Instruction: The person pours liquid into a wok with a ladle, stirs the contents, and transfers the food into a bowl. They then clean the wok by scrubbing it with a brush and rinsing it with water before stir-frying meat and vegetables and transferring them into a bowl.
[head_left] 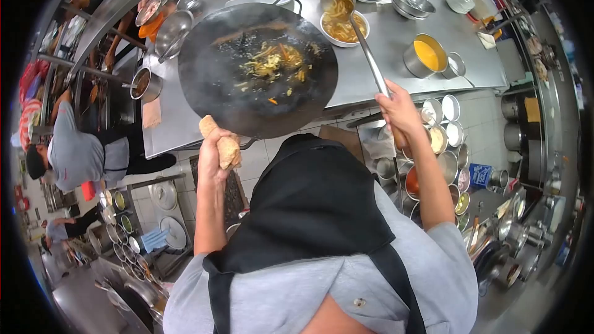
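Note:
My left hand (pixel 213 156) is closed around a folded tan cloth (pixel 229 152) at the near left rim of a large black wok (pixel 207 96). A wok handle shows just below the cloth; whether the cloth grips it is hidden. Bits of egg, carrot strips and other food (pixel 278 62) lie in the steaming wok. Fingers wrapped round its long handle, my right hand (pixel 399 110) holds a metal ladle (pixel 370 62). The ladle's bowl is tilted over a white bowl (pixel 368 26) of brown broth with noodle-like strips, right of the wok.
A pot of orange-yellow liquid (pixel 427 54) stands on the steel counter (pixel 383 80) at right. Metal bowls (pixel 174 28) crowd the wok's left side. Several containers (pixel 450 108) fill a lower level at my right. A co-worker (pixel 86 148) is at far left.

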Tool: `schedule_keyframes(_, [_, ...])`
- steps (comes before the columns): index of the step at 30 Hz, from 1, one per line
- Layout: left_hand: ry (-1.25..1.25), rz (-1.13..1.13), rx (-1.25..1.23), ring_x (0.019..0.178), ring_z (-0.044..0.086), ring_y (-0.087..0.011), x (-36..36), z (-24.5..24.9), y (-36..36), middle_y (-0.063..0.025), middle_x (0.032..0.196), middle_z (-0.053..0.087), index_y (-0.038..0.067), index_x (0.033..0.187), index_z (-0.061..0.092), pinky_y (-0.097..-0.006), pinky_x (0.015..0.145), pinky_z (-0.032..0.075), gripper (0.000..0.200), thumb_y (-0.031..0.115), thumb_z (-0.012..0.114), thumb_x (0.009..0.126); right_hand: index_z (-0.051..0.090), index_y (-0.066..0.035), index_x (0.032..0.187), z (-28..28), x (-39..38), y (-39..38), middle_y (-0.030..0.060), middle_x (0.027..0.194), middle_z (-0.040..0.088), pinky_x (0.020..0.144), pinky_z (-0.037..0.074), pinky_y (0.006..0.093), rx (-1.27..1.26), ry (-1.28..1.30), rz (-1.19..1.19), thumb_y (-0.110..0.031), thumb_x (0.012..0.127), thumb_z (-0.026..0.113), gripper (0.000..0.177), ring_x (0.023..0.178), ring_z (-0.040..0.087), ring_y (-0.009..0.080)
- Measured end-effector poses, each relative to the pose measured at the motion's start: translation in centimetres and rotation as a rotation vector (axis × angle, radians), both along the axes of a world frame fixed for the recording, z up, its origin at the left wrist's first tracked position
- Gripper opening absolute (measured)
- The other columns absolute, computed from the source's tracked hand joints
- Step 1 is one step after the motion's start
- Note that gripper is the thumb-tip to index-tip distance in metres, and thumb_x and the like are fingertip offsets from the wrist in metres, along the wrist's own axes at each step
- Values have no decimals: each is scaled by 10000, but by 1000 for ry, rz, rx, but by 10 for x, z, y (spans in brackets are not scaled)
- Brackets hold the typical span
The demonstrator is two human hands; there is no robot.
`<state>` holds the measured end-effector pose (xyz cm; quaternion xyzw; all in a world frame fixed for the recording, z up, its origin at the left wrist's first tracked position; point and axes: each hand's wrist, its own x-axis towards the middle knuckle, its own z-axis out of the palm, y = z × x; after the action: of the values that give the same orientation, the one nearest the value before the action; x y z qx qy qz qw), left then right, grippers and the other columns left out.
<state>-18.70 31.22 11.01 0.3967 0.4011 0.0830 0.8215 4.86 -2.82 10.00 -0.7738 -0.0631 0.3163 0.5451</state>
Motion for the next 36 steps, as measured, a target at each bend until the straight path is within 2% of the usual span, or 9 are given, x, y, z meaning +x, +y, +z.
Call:
schedule_keyframes(2, [12,3,3,606,599,-213,4,-1,9,-104,734,582,46,848,517,-314,518,516,120,115,593,786,522,-49,1274,-49,16,-6,51,628,551,423,479,319,-125,-132,-16,-191,877,618,432,465,532,166])
schedule_keyframes(4, [40,23,23,651,604,-232,14,0,18,-113,750,563,47,836,496,-317,576,515,130,94,598,771,540,-22,1232,-92,26,-14,188,738,639,609,523,410,-464,-874,39,-162,829,642,439,624,618,346])
schedule_keyframes(7, [28,-64,63,633,601,-218,35,-3,29,-114,751,578,38,832,521,-303,550,499,124,115,601,776,532,-5,1230,-60,-5,1,267,849,634,770,494,444,-465,-636,-111,-147,806,649,462,799,600,450])
schedule_keyframes(9, [35,-155,106,626,600,-210,56,-2,30,-117,751,587,29,834,535,-301,543,498,131,126,602,778,530,3,1242,-60,-14,-7,179,702,628,590,520,383,-303,-786,-139,-144,848,641,435,599,614,325])
schedule_keyframes(11, [44,-253,158,618,598,-201,77,5,24,-120,751,596,20,836,549,-298,537,496,142,138,603,780,520,5,1264,-8,-42,-18,43,609,539,403,447,262,210,85,-250,-125,898,611,399,439,511,130])
schedule_keyframes(14, [19,-472,155,595,590,-180,113,14,4,-125,744,602,-4,837,556,-284,509,488,172,150,604,778,504,1,1284,26,-90,-40,-50,593,429,324,342,165,347,204,-373,-111,929,584,381,412,389,-4])
schedule_keyframes(26, [-178,-1519,73,664,587,-165,118,30,-239,-71,763,593,7,864,542,-304,608,494,171,80,635,740,401,52,1359,61,-374,-116,-21,588,433,329,362,196,256,-173,-1353,-75,892,561,510,387,402,37])
schedule_keyframes(29, [-45,-1756,74,656,589,-163,57,41,-319,-66,746,593,23,827,557,-301,606,493,130,94,629,745,289,-9,1435,61,-449,-107,18,624,418,327,361,233,901,-312,-1579,-78,883,564,620,400,417,94])
schedule_keyframes(36, [16,-2385,-47,641,600,-184,-126,-8,-492,-100,757,587,10,889,553,-300,535,496,189,134,615,761,406,-79,1158,68,-645,-108,-21,587,368,298,328,232,868,-316,-2151,-29,886,545,310,377,369,66])
